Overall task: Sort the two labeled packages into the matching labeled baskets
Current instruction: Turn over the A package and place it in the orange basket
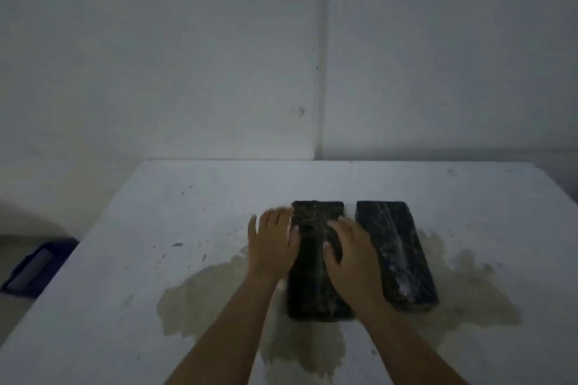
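Observation:
Two long black wrapped packages lie side by side on a white table (156, 228). The left package (312, 287) has both of my hands on it. My left hand (275, 241) presses flat against its left side, fingers spread. My right hand (350, 250) rests on its top, fingers curled over the surface. The right package (397, 256) lies untouched, with shiny plastic wrap. No labels can be read in this dim view. A dark blue basket (34, 269) stands on the floor left of the table.
A yellowish stain (200, 300) spreads on the table under and around the packages. A white wall (187, 56) rises directly behind the table's far edge. The table's left edge runs diagonally near the basket.

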